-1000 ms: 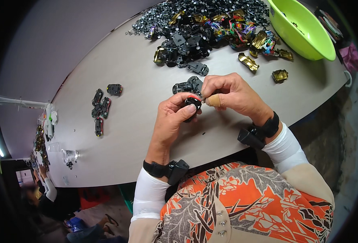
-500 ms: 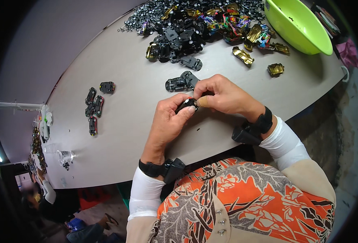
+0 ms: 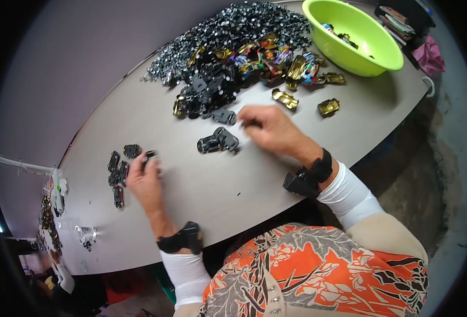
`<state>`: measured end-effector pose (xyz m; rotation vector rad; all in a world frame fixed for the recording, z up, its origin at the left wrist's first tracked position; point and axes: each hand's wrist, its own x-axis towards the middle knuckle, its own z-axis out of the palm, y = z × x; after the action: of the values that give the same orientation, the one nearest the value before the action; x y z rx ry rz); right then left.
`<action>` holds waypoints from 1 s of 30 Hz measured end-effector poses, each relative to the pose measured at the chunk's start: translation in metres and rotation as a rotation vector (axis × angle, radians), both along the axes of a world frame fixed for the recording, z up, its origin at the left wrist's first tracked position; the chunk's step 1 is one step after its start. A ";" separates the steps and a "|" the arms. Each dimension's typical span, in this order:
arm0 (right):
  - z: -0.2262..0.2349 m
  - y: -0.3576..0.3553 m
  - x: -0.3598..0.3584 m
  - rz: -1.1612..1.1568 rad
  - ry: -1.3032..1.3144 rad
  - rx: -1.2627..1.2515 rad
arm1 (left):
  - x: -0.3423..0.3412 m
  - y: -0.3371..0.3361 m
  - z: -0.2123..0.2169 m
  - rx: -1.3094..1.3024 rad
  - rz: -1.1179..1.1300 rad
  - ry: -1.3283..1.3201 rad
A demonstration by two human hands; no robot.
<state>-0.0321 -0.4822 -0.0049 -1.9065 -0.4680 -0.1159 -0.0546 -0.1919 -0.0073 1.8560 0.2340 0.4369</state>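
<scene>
In my left hand (image 3: 146,182), held between thumb and fingers at the left of the table, is a small dark toy car (image 3: 149,156), slightly smeared by motion. Beside it lies a cluster of toy cars (image 3: 118,177), dark undersides up. My right hand (image 3: 275,129) is raised over the middle, its fingers curled and pinched together. Whatever they hold, if anything, is blurred and hidden. Close to those fingertips lie a grey toy car base (image 3: 224,117) and a pair of black car bases (image 3: 217,141) touching each other.
Toward the back sit a heap of black car bases (image 3: 207,87), shiny coloured car shells (image 3: 267,61) and a mass of small wheel parts (image 3: 233,24). Two gold shells (image 3: 285,99) lie apart. A lime-green basin (image 3: 360,58) stands at the back right, a clear cup (image 3: 87,233) at the left.
My hands have parted. The left carried the toy car leftward to the cluster, while the right moved away from it toward the loose bases. The view has shifted too.
</scene>
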 end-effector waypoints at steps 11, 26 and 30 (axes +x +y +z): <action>-0.016 -0.048 0.022 -0.450 -0.113 -0.685 | 0.016 -0.047 -0.001 0.704 -0.203 -0.268; -0.003 -0.055 0.022 -0.502 -0.043 -0.357 | 0.013 -0.063 -0.013 0.064 -0.339 0.144; -0.009 -0.039 0.019 -0.436 -0.034 -0.551 | 0.006 -0.076 0.002 -0.076 -0.353 0.261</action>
<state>-0.0129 -0.5215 -0.0136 -2.5315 -0.0964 -0.3318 -0.0489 -0.2681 -0.0053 1.8302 0.0925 -0.0567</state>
